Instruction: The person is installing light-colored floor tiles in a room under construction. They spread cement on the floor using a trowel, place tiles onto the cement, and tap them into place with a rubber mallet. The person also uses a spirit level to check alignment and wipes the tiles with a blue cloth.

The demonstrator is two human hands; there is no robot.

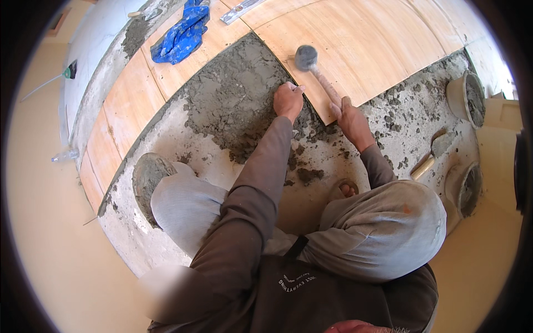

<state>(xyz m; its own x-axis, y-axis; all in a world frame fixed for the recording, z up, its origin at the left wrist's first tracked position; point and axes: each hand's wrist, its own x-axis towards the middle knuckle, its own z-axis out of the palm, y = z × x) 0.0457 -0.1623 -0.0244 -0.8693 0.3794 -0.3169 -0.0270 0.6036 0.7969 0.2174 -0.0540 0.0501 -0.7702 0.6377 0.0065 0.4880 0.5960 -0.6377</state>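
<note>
My right hand [353,125] grips the wooden handle of a mallet [306,57]. The mallet's dark round head is over a wood-patterned tile [355,50], near its left edge. Closed, my left hand [288,101] is at that same edge, fingertips against or just over it; whether they pinch anything is hidden. Left of the tile spreads a bed of wet grey mortar [233,83], bordered on its far left by a row of similar tiles [130,105]. Loose mortar crumbs lie under and beside the tile's near corner.
A blue cloth [183,33] and a metal bar [240,11] lie on the far tiles. Mortar-smeared buckets [456,97] stand at right, near a trowel [425,166]. A mortar-coated round container [147,180] is by my left knee. A clear bottle [65,156] lies far left.
</note>
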